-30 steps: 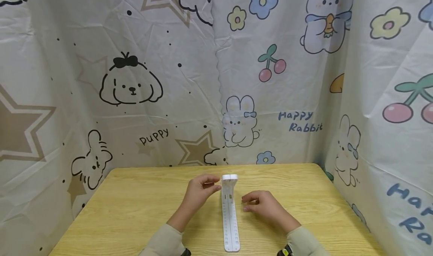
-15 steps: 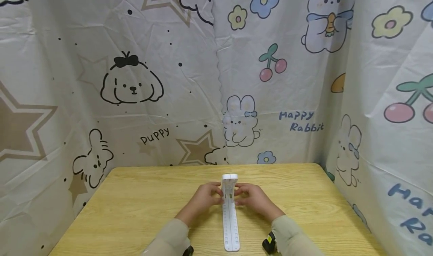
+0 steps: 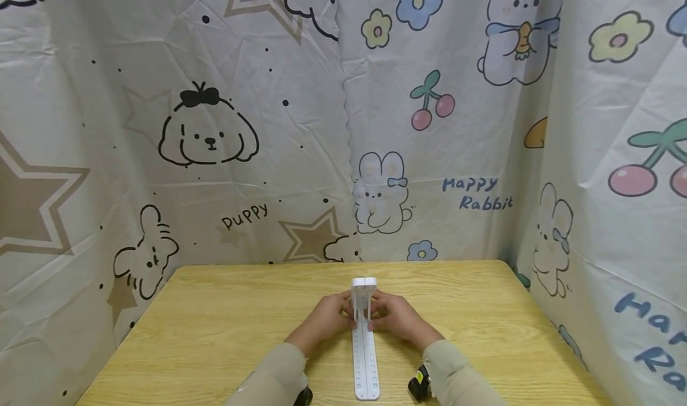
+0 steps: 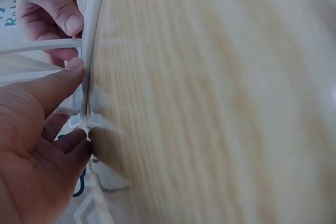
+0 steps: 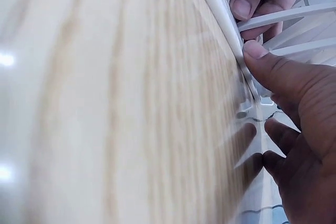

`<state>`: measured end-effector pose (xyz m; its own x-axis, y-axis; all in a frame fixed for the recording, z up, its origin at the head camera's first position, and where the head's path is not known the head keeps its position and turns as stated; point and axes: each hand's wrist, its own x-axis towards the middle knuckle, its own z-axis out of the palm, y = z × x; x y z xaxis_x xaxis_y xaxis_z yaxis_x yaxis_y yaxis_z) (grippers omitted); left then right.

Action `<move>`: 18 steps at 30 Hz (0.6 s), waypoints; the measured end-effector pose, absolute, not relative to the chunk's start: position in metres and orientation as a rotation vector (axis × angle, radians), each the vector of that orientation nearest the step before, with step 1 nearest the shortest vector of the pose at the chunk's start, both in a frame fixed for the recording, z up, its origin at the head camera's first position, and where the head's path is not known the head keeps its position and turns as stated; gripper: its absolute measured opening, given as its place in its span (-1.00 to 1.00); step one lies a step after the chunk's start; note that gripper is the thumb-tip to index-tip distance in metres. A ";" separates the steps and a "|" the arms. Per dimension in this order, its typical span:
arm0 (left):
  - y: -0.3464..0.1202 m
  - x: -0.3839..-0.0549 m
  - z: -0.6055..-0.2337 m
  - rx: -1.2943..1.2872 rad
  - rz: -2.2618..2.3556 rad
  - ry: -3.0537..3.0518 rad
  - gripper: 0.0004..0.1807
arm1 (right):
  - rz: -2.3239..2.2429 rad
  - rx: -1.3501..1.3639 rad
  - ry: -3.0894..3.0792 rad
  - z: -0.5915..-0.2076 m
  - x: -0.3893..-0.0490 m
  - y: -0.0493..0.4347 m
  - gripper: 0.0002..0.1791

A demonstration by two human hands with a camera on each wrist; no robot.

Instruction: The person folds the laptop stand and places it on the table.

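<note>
A narrow white plastic folding stand (image 3: pixel 367 358) lies lengthwise in front of me, with two rows of notches along its base and an upright part at its far end. My left hand (image 3: pixel 328 318) holds its left side near the foot of the upright. From the right, my right hand (image 3: pixel 399 318) holds it at the same height. In the left wrist view the left thumb (image 4: pixel 73 69) presses the base's edge beside slanted white struts (image 4: pixel 42 46). The right wrist view shows the right thumb (image 5: pixel 257 51) on the base too. Some fingertips are hidden behind the stand.
The stand rests on a light wood-grain table (image 3: pixel 225 310). Cloth curtains (image 3: pixel 300 155) printed with puppies, rabbits and flowers hang behind the table and along both sides. A black wrist device (image 3: pixel 420 383) sits at the right sleeve.
Both hands have come in from the sides, the left also lower, and taken hold of the stand near its upright. The stand stays in the same place.
</note>
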<state>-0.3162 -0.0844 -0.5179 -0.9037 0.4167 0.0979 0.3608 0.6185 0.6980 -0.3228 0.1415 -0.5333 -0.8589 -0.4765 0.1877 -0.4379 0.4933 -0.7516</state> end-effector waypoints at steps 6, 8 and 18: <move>-0.083 -0.319 -0.518 0.707 1.126 2.800 -0.91 | -1.258 -0.862 2.780 -0.531 -0.323 0.136 -0.89; -0.082 -0.319 -0.517 0.725 1.101 2.818 -0.91 | -1.226 -0.871 2.816 -0.531 -0.324 0.135 -0.88; -0.079 -0.318 -0.519 0.708 1.036 2.876 -0.93 | -1.231 -0.812 2.821 -0.531 -0.325 0.137 -0.95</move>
<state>-0.3183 -0.0786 -0.5187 -0.8981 0.4148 0.1459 0.4126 0.6800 0.6062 -0.3253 0.1369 -0.5307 -0.8690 -0.4358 0.2343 -0.4682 0.5712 -0.6742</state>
